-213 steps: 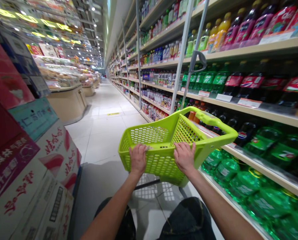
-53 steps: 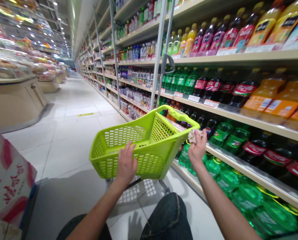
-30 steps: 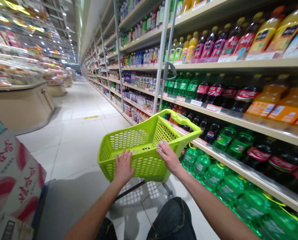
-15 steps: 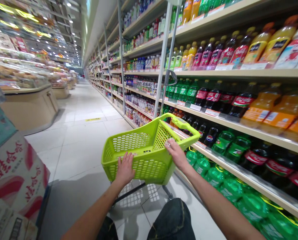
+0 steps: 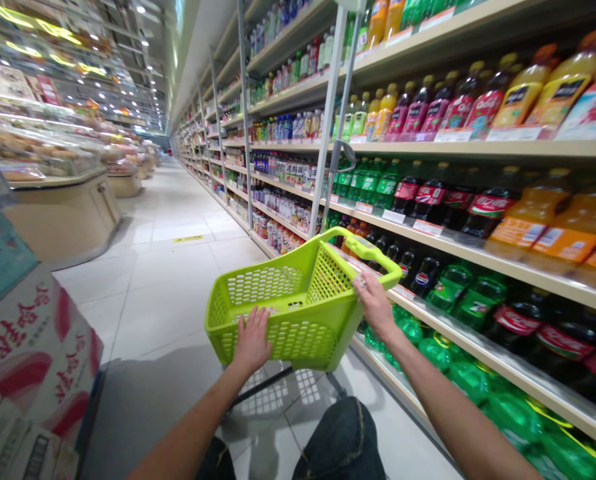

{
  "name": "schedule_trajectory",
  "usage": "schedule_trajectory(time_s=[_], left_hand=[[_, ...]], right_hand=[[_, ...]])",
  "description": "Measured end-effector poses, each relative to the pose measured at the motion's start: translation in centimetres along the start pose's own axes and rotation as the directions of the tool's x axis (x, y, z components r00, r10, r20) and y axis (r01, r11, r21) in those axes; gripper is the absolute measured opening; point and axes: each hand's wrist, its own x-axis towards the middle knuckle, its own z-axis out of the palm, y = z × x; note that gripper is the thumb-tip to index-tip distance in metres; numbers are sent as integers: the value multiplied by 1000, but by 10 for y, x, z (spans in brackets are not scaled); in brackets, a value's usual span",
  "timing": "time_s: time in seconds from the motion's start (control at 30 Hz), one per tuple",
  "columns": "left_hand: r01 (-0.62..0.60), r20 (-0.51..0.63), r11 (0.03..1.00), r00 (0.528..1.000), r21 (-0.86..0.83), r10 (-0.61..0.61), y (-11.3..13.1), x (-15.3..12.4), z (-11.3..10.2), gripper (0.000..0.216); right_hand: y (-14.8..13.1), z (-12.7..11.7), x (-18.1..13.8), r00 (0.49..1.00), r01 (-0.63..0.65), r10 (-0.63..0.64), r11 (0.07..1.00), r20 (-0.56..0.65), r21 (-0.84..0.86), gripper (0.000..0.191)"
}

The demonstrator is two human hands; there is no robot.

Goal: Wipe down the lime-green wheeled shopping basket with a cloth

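A lime-green plastic shopping cart (image 5: 288, 340) stands in front of me, its perforated basket turned sideways and its handle at the right. My left hand (image 5: 252, 337) lies over the near rim with fingers stretched out and slightly apart. Over the same rim, nearer the handle, my right hand (image 5: 374, 300) is closed, fingers curled over the edge. A small dark-and-white label (image 5: 295, 305) shows inside the basket; otherwise only its green floor is visible. Part of the cart's dark metal frame shows below.
Shelves (image 5: 478, 243) packed with drink bottles run along the right, close to the cart. At the left stand printed cartons (image 5: 38, 333) and, farther off, a beige food counter (image 5: 63, 220). Pale floor tiles (image 5: 163, 293) extend ahead. My knee (image 5: 341, 440) is just below the cart.
My right hand has slid right along the cart's rim, closer to the handle. My left hand stays where it was on the rim. The view has shifted slightly.
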Motion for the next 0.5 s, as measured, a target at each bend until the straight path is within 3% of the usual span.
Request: schedule_trajectory(time_s=[0.07, 0.13, 0.27, 0.33, 0.5], left_hand=[[14, 18, 1000, 1000, -1, -14, 1, 0, 0, 66], [22, 19, 1000, 1000, 0, -22, 2, 1, 0, 66], [17, 14, 1000, 1000, 5, -17, 1, 2, -1, 67], [4, 17, 1000, 1000, 14, -4, 0, 2, 0, 67], [-7, 2, 1000, 1000, 26, 7, -2, 0, 3, 67]], right_hand=[[18, -10, 8, 985, -133, 119, 984, -127, -117, 39], [15, -8, 9, 979, -157, 133, 975, -155, -158, 40], [-21, 16, -3, 987, 152, -150, 988, 59, -28, 39], [-22, 16, -6, 976, 193, -193, 981, 96, 18, 38], [19, -13, 0, 991, -98, 85, 987, -108, -125, 42]])
